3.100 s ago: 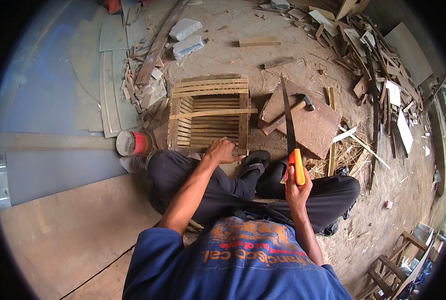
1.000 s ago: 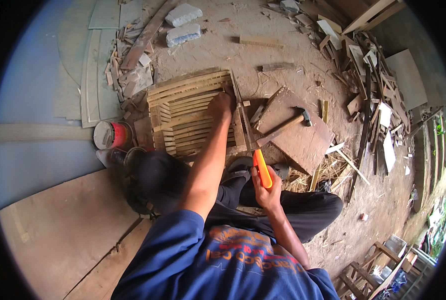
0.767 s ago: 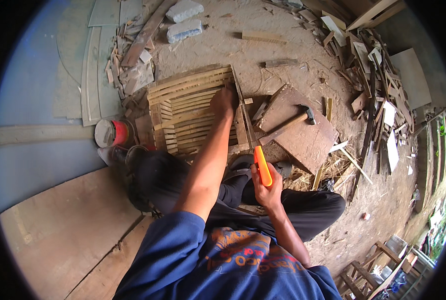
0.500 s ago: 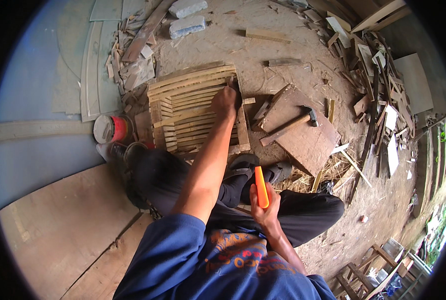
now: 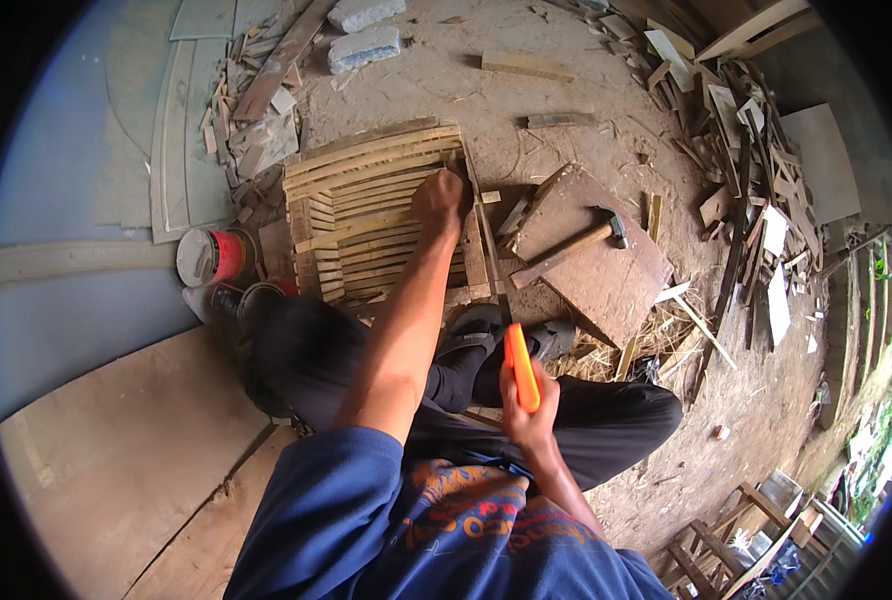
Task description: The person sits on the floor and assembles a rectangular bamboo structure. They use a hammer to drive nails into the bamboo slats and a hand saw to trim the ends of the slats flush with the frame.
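One slatted wooden crate (image 5: 475, 264) lies ahead; the left hand (image 5: 440, 202) is curled at its far right corner, its grip too hidden to tell. Nearer than the crate, the right hand (image 5: 532, 410) is wrapped around one saw (image 5: 523, 372) by its smooth orange handle. Right of the crate, one hammer (image 5: 570, 252) rests on a flat board (image 5: 611, 280); beyond the crate lie two rough, pale blocks (image 5: 364, 50). Lettering marks the blue shirt (image 5: 396, 555).

Orange and red lettering (image 5: 471, 522) runs across the blue shirt (image 5: 406, 562).
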A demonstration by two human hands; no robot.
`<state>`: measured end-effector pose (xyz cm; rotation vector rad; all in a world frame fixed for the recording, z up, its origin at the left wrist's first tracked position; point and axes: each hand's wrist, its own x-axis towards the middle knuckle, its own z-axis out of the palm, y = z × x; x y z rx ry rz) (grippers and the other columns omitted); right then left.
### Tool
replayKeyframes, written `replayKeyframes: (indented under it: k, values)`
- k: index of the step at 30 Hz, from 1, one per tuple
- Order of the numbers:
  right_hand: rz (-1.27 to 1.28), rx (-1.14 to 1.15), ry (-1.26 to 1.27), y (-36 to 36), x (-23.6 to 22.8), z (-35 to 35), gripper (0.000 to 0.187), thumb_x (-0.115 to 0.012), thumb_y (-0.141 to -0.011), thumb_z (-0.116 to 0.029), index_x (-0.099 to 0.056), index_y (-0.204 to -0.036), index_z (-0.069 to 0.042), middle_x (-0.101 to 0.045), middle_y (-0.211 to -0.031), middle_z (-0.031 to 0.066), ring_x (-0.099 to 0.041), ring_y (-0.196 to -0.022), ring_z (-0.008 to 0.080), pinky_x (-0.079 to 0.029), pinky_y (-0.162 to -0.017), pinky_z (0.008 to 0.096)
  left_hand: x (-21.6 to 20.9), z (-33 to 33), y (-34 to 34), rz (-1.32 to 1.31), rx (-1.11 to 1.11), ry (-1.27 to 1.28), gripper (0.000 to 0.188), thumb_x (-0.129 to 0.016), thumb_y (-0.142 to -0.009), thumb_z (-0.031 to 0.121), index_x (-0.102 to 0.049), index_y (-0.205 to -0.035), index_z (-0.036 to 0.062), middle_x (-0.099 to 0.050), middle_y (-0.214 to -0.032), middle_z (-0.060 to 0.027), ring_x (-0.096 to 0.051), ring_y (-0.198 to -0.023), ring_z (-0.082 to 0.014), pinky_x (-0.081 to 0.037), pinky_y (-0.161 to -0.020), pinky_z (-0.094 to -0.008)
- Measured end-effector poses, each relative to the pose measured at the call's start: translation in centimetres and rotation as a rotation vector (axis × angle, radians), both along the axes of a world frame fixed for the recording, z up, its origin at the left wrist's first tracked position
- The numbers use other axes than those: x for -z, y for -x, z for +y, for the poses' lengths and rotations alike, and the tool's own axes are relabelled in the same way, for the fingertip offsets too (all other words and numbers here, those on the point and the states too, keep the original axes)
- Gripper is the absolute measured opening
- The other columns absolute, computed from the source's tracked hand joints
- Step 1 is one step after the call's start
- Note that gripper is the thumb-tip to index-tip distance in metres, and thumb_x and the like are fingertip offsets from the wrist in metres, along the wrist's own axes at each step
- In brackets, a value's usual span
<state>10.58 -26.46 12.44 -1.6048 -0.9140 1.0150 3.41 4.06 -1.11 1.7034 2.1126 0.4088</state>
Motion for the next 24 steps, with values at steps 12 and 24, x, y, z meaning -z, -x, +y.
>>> replayKeyframes:
  k: [12,24]
  values:
    - [-0.065,-0.060,-0.035,0.0,-0.9,-0.7,0.011,-0.062,-0.088,-0.005,-0.056,-0.081,0.001,-0.054,-0.058,0.0062,-0.053,-0.054,0.0068,-0.044,-0.051,0.0252,-1.2,-1.2,0.7,-0.120,-0.005,0.012,0.067,-0.025,-0.102,0.048,-0.075,-0.094,0.0045,-0.070,-0.096,-0.0240,-0.067,-0.095,-0.0441,-0.051,-0.081,-0.0529]
    - [-0.173,-0.087,0.083,0.3,-0.9,-1.4,0.012,-0.063,-0.085,-0.007,-0.054,-0.080,0.000,-0.057,-0.058,0.0077,-0.059,-0.051,0.0123,-0.047,-0.052,0.0270,1.7,-0.5,1.4,-0.090,0.002,-0.109,0.060,-0.028,-0.101,0.050,-0.074,-0.092,0.0124,-0.072,-0.091,-0.0174,-0.067,-0.090,-0.0435,-0.052,-0.078,-0.0519]
